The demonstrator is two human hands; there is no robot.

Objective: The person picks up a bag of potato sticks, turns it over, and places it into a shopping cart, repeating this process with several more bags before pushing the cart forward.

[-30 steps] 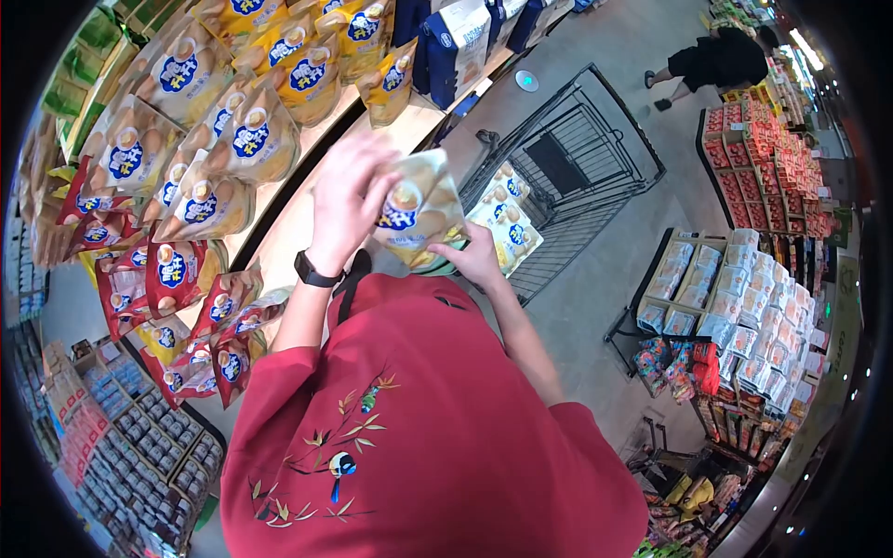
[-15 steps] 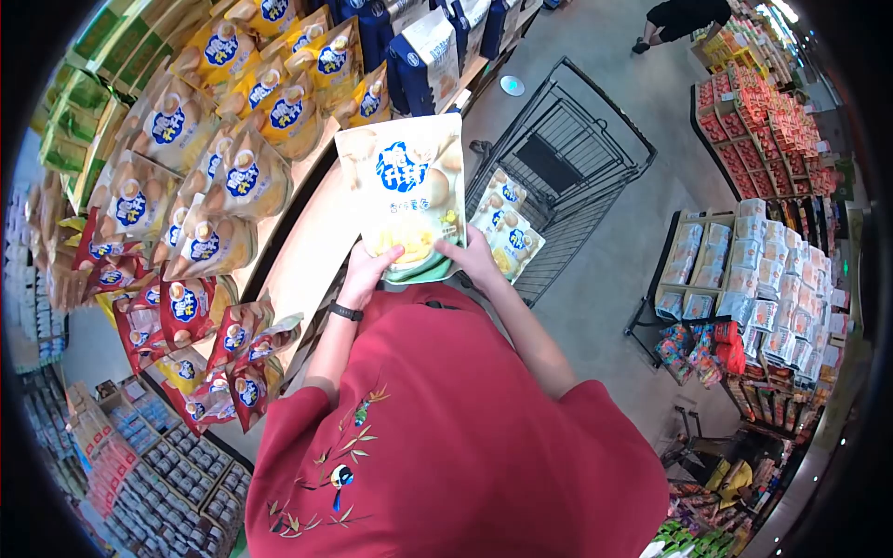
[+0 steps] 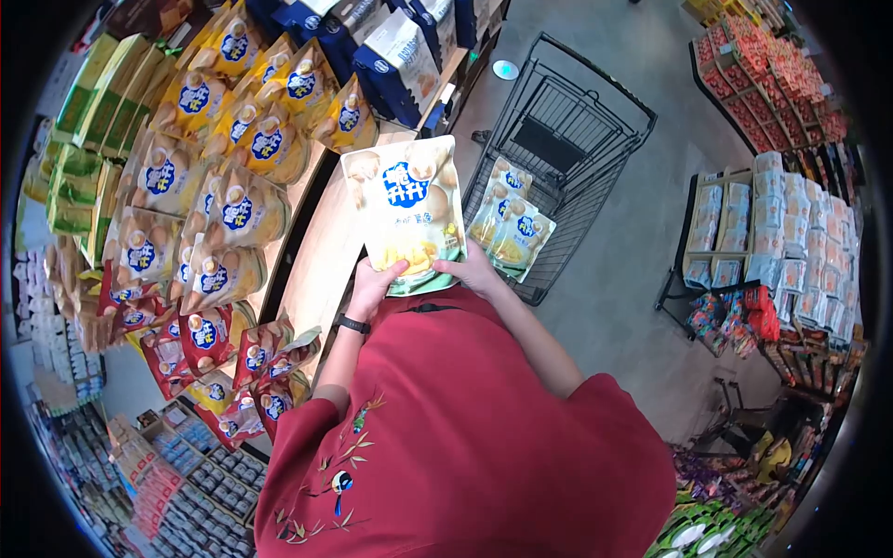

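I hold a pale snack bag [image 3: 406, 209] with a blue logo upright in front of my red shirt, its face turned to me. My left hand [image 3: 374, 282] grips its lower left corner; a black watch sits on that wrist. My right hand [image 3: 474, 272] grips the lower right corner. Just beyond the bag stands a black wire shopping cart [image 3: 569, 130], and two or three similar bags [image 3: 514, 228] lie in its basket.
To my left a tan wooden shelf [image 3: 321, 251] carries rows of yellow, beige and red snack bags [image 3: 223, 219], with blue boxes [image 3: 391, 51] farther along. Across the grey floor on the right stand stacked white packs [image 3: 781, 242] and red boxes [image 3: 781, 79].
A second ago my left hand was raised over the tilted bag. Now both hands hold it upright by the bottom corners, lower and closer to my chest. The person in black has left view.
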